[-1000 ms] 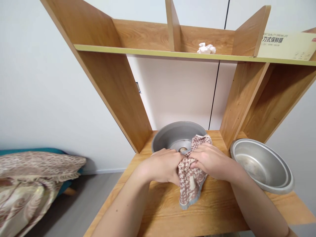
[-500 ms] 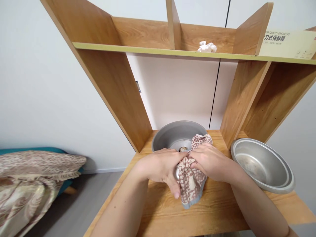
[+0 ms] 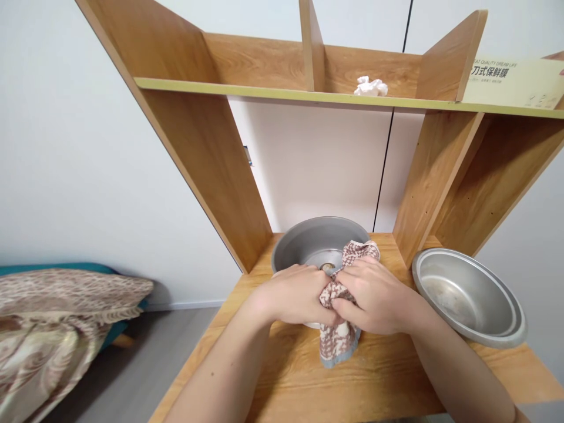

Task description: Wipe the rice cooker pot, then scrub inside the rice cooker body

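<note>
A brown-and-white patterned cloth [image 3: 338,345] with a blue edge is bunched between both hands over the near rim of a grey metal pot [image 3: 308,241] on the wooden table [image 3: 308,382]. My left hand [image 3: 296,295] is closed on the pot's near rim and the cloth. My right hand [image 3: 374,295] is closed on the cloth, its thumb pressing the fabric toward the left hand. The cloth's upper end [image 3: 359,249] lies over the pot's right rim, and its lower end hangs onto the table.
An empty steel basin [image 3: 469,296] sits at the table's right. Wooden shelf uprights [image 3: 211,170] flank the pot. A crumpled white tissue [image 3: 371,87] and a cardboard box [image 3: 515,82] are on the upper shelf. A patterned blanket [image 3: 57,317] lies at the far left.
The cloth's hanging end has shortened as the hands gathered it. My left fingers, stretched down half a second ago, have curled back. My right hand has shifted down over the cloth.
</note>
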The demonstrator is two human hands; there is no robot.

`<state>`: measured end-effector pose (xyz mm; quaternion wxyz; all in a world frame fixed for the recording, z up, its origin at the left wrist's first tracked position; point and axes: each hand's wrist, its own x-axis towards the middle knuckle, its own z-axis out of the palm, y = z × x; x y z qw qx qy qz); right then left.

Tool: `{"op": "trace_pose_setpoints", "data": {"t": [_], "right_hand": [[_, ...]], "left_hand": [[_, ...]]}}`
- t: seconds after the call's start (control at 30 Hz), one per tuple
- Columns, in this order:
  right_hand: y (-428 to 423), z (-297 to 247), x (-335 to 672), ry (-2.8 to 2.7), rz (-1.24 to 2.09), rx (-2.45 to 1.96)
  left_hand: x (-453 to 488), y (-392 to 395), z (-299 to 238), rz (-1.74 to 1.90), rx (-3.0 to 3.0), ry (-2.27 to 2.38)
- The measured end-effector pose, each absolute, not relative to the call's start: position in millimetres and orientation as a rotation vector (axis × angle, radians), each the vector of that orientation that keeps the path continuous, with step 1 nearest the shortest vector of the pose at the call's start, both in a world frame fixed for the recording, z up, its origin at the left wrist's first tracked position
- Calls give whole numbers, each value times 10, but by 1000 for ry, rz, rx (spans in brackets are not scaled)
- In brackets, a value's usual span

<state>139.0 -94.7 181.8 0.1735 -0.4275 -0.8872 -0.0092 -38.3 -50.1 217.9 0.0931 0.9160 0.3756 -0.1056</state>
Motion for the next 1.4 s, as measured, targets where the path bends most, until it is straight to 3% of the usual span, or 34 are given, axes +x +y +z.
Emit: {"op": "trace_pose_setpoints", "data": {"t": [0.33, 0.8, 1.07, 1.4], "right_hand": [[-761, 1791, 1275, -2536, 41, -1373], [-719, 1764, 1459, -2457, 177, -1260], [-700, 1664, 1323, -2477, -113, -1107], [-654, 1564, 1240, -2414, -236, -1143]], "left_hand": [[-422, -457, 2113, -250, 2719, 1055], [-423, -451, 2143, -300, 2731, 1058], [-412, -460, 2147, -332, 2719, 1096], [-447, -424, 2122, -286, 2714, 1004]]}}
